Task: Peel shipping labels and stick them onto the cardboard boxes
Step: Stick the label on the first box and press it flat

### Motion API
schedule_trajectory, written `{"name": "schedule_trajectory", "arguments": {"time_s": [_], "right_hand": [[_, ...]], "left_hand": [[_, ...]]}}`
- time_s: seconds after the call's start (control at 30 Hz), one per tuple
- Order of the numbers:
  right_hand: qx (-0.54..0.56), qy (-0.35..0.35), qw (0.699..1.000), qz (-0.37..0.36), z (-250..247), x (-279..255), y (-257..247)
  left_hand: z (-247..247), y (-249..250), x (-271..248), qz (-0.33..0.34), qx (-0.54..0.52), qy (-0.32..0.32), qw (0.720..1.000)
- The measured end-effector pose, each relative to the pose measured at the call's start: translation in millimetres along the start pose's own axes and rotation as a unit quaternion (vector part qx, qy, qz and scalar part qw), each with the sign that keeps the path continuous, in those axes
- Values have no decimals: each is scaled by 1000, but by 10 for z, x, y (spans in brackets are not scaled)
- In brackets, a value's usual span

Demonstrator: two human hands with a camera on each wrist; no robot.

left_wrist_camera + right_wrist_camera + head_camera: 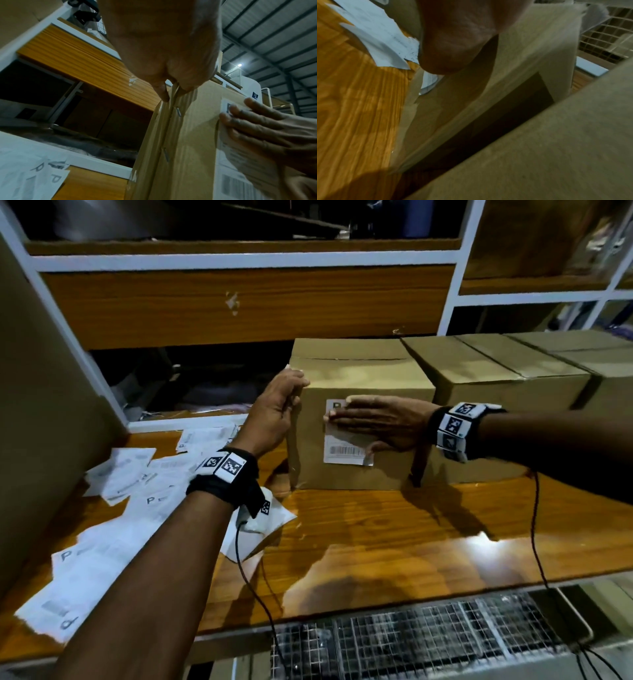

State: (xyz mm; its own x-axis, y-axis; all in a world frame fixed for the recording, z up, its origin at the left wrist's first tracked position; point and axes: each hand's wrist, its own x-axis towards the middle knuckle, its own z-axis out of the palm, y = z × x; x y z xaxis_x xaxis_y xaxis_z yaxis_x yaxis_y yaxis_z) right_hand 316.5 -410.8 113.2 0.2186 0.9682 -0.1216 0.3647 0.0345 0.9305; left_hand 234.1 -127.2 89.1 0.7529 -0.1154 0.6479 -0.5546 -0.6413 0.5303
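A cardboard box [363, 385] stands on the wooden table [376, 535], with a white shipping label [346, 453] on its front face. My right hand [342, 412] lies flat across the label's upper half, fingers straight and pointing left. The label's lower right corner curls off the box. My left hand [291, 385] grips the box's upper left edge, thumb on the front and fingers down the side. The left wrist view shows the left hand [168, 88] at that edge of the box [188, 135], and my right hand [257, 128] pressing on the label [229, 180].
Loose label sheets [120, 508] lie scattered over the table's left part. More cardboard boxes [496, 378] stand in a row to the right, touching the labelled one. A tall cardboard panel [44, 405] rises at the left. Wire mesh [428, 638] sits below the front edge.
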Motion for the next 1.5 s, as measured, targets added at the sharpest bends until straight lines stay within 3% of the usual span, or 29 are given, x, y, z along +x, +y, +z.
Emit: {"name": "schedule_trajectory", "arguments": {"time_s": [0.07,0.23,0.3,0.33,0.4,0.47,0.53,0.63,0.77,0.93,1.1,1.2,1.3,1.37,1.43,1.5], "right_hand": [[-20,-13,999,-48,67,-6,-69],[100,35,984,-145,56,-78,-189],[23,-19,989,-143,179,-141,-368],[26,-83,987,-136,208,-195,-439],[124,-210,962,-120,157,-244,-530],[157,-256,946,-122,85,-278,-560],[171,-249,945,-124,18,-272,-540],[155,-169,964,-135,-3,-155,-491],[134,-106,981,-95,-82,159,-393],[108,-134,977,-126,57,312,-644],[159,-215,950,-160,135,-16,-817],[285,-179,934,-118,-6,-332,-727],[323,17,945,-43,-256,-533,-472],[296,107,947,64,-363,-597,-248],[301,124,921,212,-441,-636,-49],[324,63,886,326,-464,-664,80]], "left_hand": [[-8,-52,12,6,-2,-12,1000],[-19,-115,46,31,1,-26,999],[-11,-111,58,34,7,-21,999],[-7,-100,59,33,12,-20,999],[-13,-74,58,27,22,-20,999],[-16,-42,47,24,31,-18,999],[-8,4,28,13,39,-16,999],[6,57,19,-8,46,-14,999],[-20,111,21,10,55,-14,998],[-31,166,19,5,51,-14,999],[-12,194,11,2,49,-9,999],[25,216,1,-1,54,3,999],[59,225,-7,-12,63,5,998],[48,274,-26,-28,71,-5,997],[31,332,-50,-34,94,-18,995],[-12,392,-76,-32,128,-18,991]]}}
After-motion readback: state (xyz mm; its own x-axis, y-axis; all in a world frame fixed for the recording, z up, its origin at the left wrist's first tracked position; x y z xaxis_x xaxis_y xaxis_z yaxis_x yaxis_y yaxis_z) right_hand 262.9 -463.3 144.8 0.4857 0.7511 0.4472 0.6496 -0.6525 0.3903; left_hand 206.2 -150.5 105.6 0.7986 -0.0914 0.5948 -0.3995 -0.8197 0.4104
